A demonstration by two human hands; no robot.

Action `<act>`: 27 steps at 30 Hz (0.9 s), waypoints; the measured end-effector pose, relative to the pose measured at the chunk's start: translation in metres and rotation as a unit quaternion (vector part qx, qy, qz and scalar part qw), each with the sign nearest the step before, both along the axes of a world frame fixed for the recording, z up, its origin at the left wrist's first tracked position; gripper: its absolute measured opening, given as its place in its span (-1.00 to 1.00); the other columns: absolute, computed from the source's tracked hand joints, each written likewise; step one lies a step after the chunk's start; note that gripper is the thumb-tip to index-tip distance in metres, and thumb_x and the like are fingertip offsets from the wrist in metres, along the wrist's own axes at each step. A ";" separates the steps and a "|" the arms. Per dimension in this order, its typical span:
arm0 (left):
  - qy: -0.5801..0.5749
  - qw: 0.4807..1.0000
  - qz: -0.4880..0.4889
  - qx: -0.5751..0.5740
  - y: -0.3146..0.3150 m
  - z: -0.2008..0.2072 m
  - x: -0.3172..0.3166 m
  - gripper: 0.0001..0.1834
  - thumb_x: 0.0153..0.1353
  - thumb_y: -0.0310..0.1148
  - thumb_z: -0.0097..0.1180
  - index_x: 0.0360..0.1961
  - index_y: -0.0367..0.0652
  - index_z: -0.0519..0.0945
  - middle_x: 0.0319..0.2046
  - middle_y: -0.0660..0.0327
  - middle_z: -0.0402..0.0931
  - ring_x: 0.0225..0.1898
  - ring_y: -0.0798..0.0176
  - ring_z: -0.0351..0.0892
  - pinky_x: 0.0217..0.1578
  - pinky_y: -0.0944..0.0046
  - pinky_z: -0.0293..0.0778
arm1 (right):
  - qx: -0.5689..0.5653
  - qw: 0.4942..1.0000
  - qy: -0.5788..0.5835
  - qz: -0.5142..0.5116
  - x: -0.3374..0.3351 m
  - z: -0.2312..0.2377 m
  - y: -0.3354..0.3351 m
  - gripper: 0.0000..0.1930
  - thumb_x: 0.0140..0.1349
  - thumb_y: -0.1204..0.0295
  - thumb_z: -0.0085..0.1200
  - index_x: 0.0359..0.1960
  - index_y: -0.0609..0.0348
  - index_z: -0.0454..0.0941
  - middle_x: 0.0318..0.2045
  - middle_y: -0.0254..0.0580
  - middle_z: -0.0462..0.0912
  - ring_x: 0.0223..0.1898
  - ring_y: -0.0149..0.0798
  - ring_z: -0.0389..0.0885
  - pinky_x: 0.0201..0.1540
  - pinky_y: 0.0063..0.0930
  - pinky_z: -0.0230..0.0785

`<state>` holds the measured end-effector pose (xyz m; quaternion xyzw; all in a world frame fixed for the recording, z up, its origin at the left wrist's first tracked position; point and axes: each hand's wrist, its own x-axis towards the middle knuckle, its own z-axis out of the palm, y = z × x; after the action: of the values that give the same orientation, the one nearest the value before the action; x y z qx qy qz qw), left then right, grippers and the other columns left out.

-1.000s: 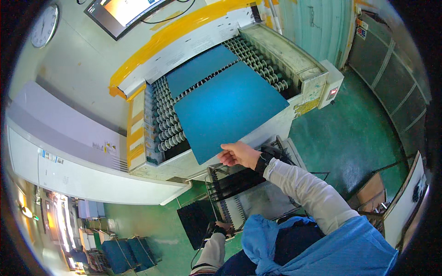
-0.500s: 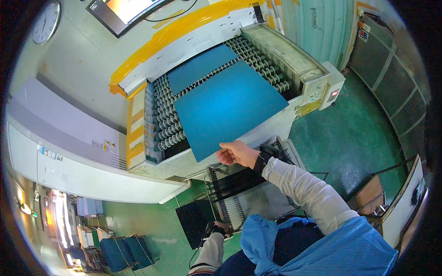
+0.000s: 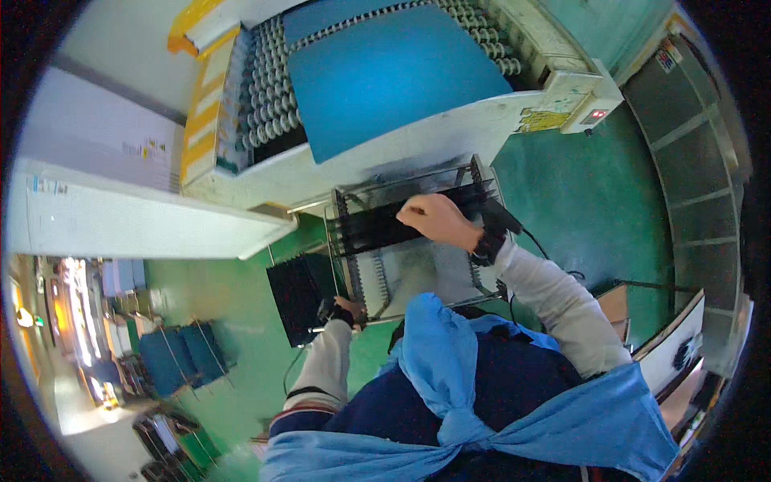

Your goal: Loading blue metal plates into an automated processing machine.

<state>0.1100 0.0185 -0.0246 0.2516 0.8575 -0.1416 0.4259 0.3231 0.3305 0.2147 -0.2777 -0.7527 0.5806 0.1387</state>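
A large blue panel (image 3: 401,76) lies on the roller conveyor (image 3: 273,100), its front corner sticking out past the machine's edge. My right hand (image 3: 440,219) hovers over the metal rack (image 3: 438,273) in front of me. Its fingers are curled together and nothing shows in them. Below it, dark thin panels (image 3: 377,227) stand in the rack's toothed slots. At the rack's near left corner, my left hand (image 3: 349,308) is closed around the frame, its fingers partly hidden.
A second blue panel (image 3: 333,18) lies farther along the rollers. Black panels (image 3: 295,299) stand left of the rack. A white cabinet-like body (image 3: 136,209) juts in from the left. Other racks hold blue panels (image 3: 181,353). Boards (image 3: 675,321) lean at the right.
My right hand has left the blue panel's front edge and come back toward me over the rack. The view has tilted down. My left hand stays at the rack.
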 end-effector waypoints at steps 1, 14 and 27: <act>0.001 1.000 0.014 -0.004 -0.003 0.005 0.001 -0.47 -0.14 0.11 0.30 -0.33 -0.13 0.61 -0.41 0.16 0.61 -0.40 0.17 0.61 -0.35 0.09 0.55 | 0.125 0.992 -0.011 0.007 0.005 0.000 -0.009 -0.67 0.21 0.19 0.11 -0.45 0.25 0.64 -0.49 -0.06 0.68 -0.50 -0.05 0.63 -0.40 -0.27 0.46; 0.074 0.991 0.115 0.007 -0.004 -0.014 0.006 -0.51 -0.18 -0.04 0.30 -0.25 -0.13 0.58 -0.34 0.12 0.58 -0.31 0.13 0.56 -0.34 0.07 0.47 | 0.399 0.897 -0.178 0.066 0.047 -0.046 -0.030 -0.79 0.09 0.28 0.16 -0.33 0.13 0.55 -0.37 -0.10 0.62 -0.24 0.05 0.57 -0.22 -0.04 0.36; 0.094 0.987 0.119 0.048 0.003 0.011 0.024 -0.60 -0.07 0.02 0.27 -0.26 0.03 0.63 -0.32 0.15 0.60 -0.30 0.07 0.60 -0.18 -0.01 0.52 | 0.438 0.884 -0.157 0.048 0.040 -0.084 -0.012 -0.77 0.02 0.26 0.23 -0.50 0.11 0.48 -0.55 -0.04 0.56 -0.43 0.12 0.57 -0.44 -0.01 0.33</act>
<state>0.1338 0.0215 -0.0132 0.1531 0.9235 -0.0720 0.3443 0.3627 0.3181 0.1304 -0.2394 -0.9547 0.1467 0.0979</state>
